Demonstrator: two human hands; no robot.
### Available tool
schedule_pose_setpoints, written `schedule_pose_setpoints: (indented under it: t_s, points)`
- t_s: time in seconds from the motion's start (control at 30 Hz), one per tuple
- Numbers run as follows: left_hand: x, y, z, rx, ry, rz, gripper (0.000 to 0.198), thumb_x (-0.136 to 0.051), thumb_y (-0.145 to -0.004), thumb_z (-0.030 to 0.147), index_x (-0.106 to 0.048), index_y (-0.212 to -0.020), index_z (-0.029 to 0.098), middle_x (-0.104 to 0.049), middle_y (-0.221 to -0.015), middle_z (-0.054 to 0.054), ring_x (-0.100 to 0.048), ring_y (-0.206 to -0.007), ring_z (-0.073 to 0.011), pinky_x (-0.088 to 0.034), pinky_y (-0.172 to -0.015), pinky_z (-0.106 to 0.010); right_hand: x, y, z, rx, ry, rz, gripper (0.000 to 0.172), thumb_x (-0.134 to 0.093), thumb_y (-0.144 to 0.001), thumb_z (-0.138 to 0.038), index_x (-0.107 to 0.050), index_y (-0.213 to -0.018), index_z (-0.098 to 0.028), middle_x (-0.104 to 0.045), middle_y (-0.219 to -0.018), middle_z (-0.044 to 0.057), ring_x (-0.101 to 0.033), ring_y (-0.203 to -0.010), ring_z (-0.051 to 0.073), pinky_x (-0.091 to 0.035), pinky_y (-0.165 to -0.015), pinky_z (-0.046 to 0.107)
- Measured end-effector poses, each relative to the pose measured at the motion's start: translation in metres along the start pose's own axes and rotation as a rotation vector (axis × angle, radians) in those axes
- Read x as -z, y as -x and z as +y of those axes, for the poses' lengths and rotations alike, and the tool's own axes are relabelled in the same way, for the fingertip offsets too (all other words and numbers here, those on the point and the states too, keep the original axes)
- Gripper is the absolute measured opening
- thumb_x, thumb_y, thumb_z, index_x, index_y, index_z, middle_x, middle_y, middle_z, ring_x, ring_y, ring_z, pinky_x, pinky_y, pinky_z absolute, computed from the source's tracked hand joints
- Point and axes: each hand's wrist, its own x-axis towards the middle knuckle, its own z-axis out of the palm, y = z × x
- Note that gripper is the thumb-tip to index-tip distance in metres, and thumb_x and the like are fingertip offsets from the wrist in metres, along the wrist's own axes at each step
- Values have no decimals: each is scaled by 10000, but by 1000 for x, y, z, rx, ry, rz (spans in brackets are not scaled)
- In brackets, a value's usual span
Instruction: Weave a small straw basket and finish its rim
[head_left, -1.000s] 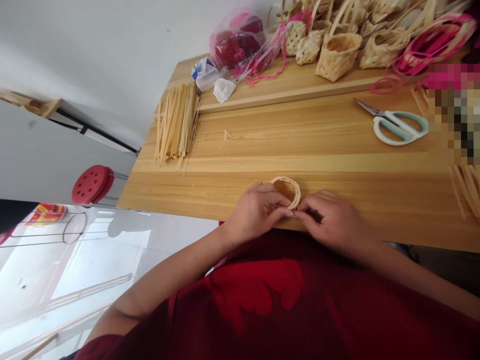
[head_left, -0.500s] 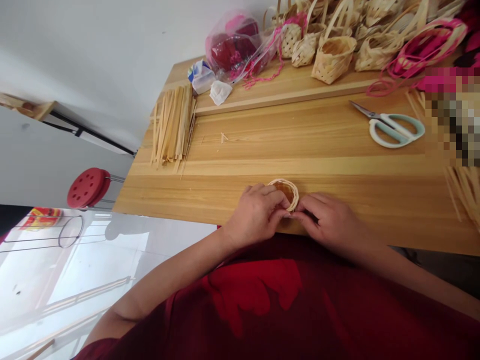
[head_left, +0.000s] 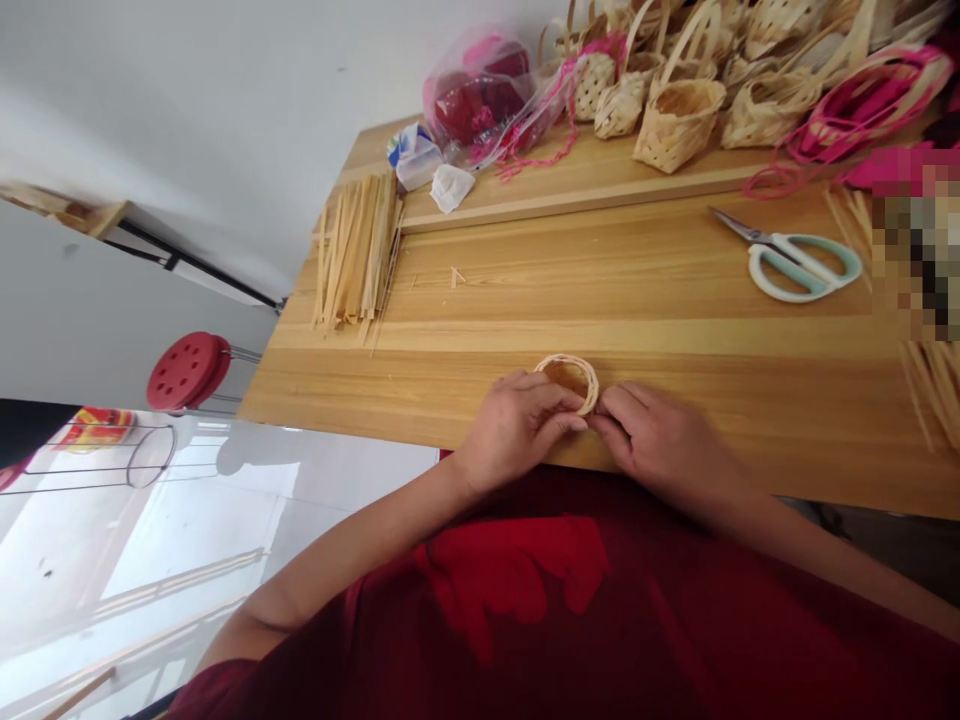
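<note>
So the person is working at a light wooden table, with both bare hands pinching a small woven basket base close to the table's near edge, right in front of their red T-shirt. The left hand is gripping it from one side and the right hand is closing in from the other, so both are clamped on the woven rim with their fingertips almost meeting at its near side. I can't tell if the piece is resting on the wood or lifted slightly. Off to the left, a pile of flat split strips is lying well apart from the hands, while teal-handled scissors are sitting over on the right. Along the back, on a raised board, woven baskets are crowding beside a plastic bag of red stuff and a tangle of pink cord.
</note>
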Motion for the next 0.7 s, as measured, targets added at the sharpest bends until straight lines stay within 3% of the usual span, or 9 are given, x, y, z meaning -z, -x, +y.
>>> schedule_pose_setpoints:
  t_s: [0.1, 0.23, 0.37, 0.57, 0.7]
  points:
    - [10, 0, 1, -43, 56, -31, 271, -795, -918, 392, -745, -1107, 203, -785, -1073, -72, -699, -991, -221, -526, -924, -361, 0, 1, 1, 9, -39, 31, 250, -503, -1079, -340, -606, -890, -214, -680, -827, 63, -626, -738, 218, -449, -685, 341]
    - [13, -2, 4, -7, 65, -28, 83, -702, -979, 250, -757, -1002, 193, -798, -996, -52, -707, -940, -190, -530, -903, -337, 1, 1, 1, 16, -59, 52, 256, -521, -1075, -346, -604, -878, -206, -671, -816, 63, -630, -721, 220, -460, -678, 343]
    - [4, -6, 6, 33, 46, 9, 73, -694, -948, 214, -749, -902, 197, -791, -913, -34, -697, -851, -178, -514, -833, -332, 1, 0, 0, 5, -65, 29, 266, -521, -1079, -375, -609, -894, -205, -678, -833, 64, -641, -736, 226, -466, -689, 346]
    - [-13, -3, 7, 16, -163, 164, 112, -654, -969, 272, -723, -929, 194, -775, -922, -56, -689, -928, -235, -467, -843, -396, -2, -1, 0, -66, -4, 22, 284, -482, -1082, -358, -638, -921, -184, -677, -861, 95, -648, -758, 256, -457, -663, 364]
    - [-6, 3, 14, 46, -138, 81, 114, -667, -991, 291, -745, -1016, 213, -794, -957, -40, -714, -926, -219, -494, -854, -382, 0, -2, 2, -70, -68, 11, 287, -484, -1074, -366, -667, -941, -189, -698, -899, 107, -669, -790, 262, -482, -686, 368]
